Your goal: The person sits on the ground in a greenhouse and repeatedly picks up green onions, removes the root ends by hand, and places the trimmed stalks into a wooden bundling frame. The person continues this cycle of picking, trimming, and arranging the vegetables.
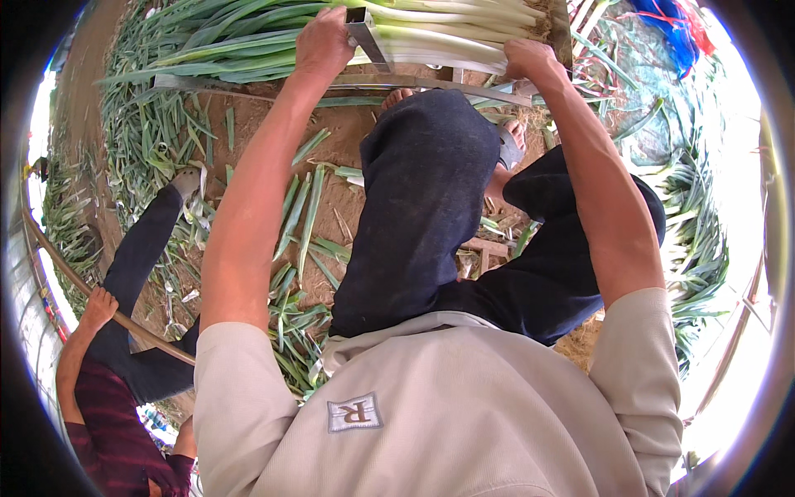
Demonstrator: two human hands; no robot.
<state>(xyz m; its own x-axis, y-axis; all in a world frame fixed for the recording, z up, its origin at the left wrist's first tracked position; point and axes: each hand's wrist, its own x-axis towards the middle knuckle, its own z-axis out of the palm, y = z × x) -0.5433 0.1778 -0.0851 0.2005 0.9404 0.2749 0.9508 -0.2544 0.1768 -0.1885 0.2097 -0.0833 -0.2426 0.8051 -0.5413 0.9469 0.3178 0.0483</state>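
A thick layer of long green onions (pixel 435 34) lies across a metal frame (pixel 410 81) in front of me, green leaves to the left and white stalks with roots to the right. My left hand (pixel 324 42) is curled at the leaves, right beside an upright square metal tube (pixel 371 38). Its fingers are mostly hidden, so what it grips is unclear. At the root end, my right hand (pixel 532 59) is closed around the nearest white stalks, its fingertips partly out of sight.
Cut green leaves (pixel 304 211) litter the dirt floor around my legs, heaped at the far left (pixel 149 118). More onions (pixel 689 248) lie along the right. Blue and red plastic ties (pixel 674 31) are at upper right. A seated co-worker (pixel 124 397) holds a long pole (pixel 146 335) at lower left.
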